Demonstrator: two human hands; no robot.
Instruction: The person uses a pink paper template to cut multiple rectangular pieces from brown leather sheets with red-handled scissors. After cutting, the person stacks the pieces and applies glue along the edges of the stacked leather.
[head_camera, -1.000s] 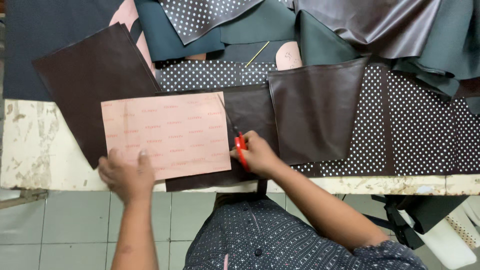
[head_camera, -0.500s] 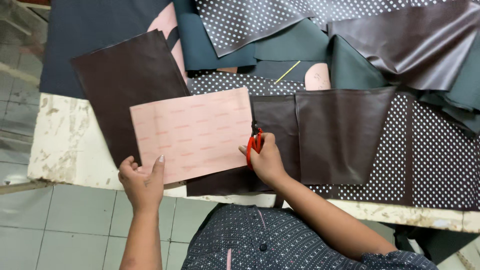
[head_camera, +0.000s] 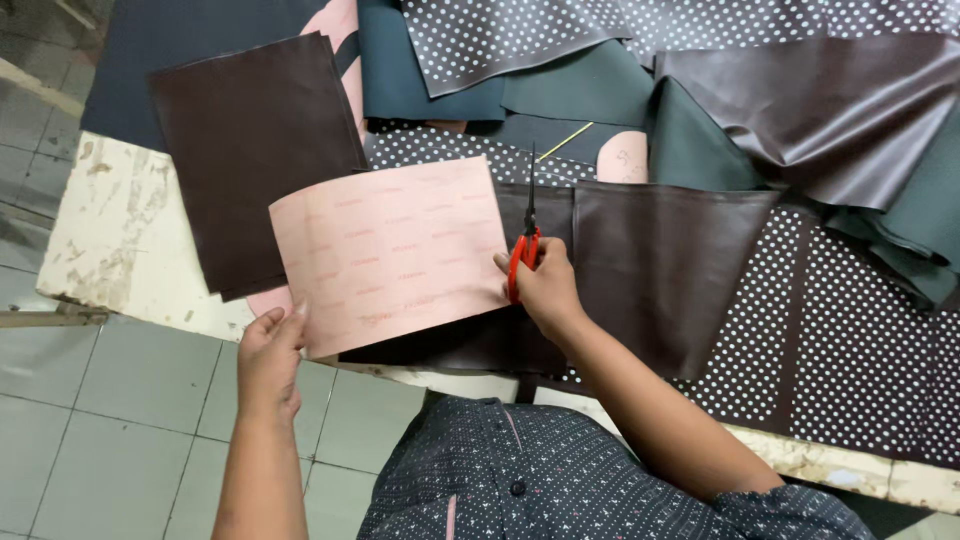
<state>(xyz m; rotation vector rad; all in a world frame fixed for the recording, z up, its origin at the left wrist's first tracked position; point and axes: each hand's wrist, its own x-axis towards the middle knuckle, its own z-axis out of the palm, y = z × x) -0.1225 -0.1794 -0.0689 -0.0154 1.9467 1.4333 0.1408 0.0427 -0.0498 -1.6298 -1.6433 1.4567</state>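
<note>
Pink sheet (head_camera: 395, 255) lies over dark leather on the bench (head_camera: 110, 250); my left hand (head_camera: 268, 355) pinches its corner, my right hand (head_camera: 545, 285) grips shut scissors (head_camera: 524, 240) at its edge. Cutting seems underway; next needs blades opened.

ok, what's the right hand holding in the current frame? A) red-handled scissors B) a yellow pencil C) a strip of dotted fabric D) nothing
A: the right hand grips red-handled scissors, blades pointing away from the person along the right edge of the pink sheet, whose lower left corner the left hand holds.
</note>
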